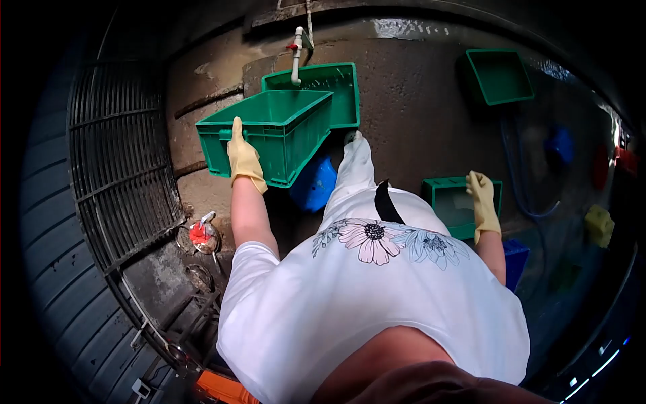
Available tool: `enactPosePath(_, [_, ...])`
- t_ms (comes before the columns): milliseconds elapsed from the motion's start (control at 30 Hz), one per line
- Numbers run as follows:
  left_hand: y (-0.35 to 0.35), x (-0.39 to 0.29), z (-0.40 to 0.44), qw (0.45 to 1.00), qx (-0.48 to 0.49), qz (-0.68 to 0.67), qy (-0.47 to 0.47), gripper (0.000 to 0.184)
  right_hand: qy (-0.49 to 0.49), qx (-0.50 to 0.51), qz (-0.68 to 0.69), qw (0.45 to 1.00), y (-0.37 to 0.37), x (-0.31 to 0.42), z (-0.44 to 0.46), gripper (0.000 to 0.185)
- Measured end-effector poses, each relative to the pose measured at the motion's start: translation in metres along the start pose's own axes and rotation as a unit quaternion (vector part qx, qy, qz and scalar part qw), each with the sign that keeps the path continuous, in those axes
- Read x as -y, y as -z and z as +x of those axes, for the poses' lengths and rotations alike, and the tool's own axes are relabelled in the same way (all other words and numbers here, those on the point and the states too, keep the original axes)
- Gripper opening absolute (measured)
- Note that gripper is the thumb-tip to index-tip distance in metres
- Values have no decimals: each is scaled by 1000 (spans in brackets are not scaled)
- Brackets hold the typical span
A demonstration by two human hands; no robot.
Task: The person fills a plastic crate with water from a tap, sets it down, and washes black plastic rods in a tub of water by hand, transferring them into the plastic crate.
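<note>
My left hand [243, 156], in a pale yellow rubber glove, grips the end handle of a green plastic crate [308, 138]. The crate is raised and slightly tilted, its open top upward. Partly behind it, a second green crate [345, 101] stands under a white tap [297, 57] with a red handle; water drops show there. Out to my right side, my right hand [482, 195] wears a matching glove. Its fingers are curled closed and nothing shows in them. Below that hand lies another green crate [452, 183], partly hidden by my body.
A green crate [499, 77] sits at the far right on the wet floor [417, 87]. A blue container [315, 183] is near my feet. At right are a blue hose [515, 172] and a yellow object [598, 225]. A dark metal grating [121, 155] runs along the left.
</note>
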State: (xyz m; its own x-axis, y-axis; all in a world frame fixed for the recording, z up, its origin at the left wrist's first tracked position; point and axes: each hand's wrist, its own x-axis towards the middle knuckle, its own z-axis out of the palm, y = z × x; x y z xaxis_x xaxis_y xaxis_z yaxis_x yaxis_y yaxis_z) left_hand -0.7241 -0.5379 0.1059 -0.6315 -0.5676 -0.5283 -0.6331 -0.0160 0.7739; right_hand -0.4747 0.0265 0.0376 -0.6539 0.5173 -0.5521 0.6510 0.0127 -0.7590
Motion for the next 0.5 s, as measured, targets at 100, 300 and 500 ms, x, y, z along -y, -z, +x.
enactPosePath(100, [-16,-17,28,996,11,79,32,76,-103,33,32,994,-11,-63,-14,26])
enactPosePath(300, [-64,-37,68,994,43,69,68,67,-155,97,-115,976,-39,-151,-58,31])
enactPosePath(500, [-111,67,208,918,142,324,-180,43,-161,77,-106,978,-65,-37,-12,30])
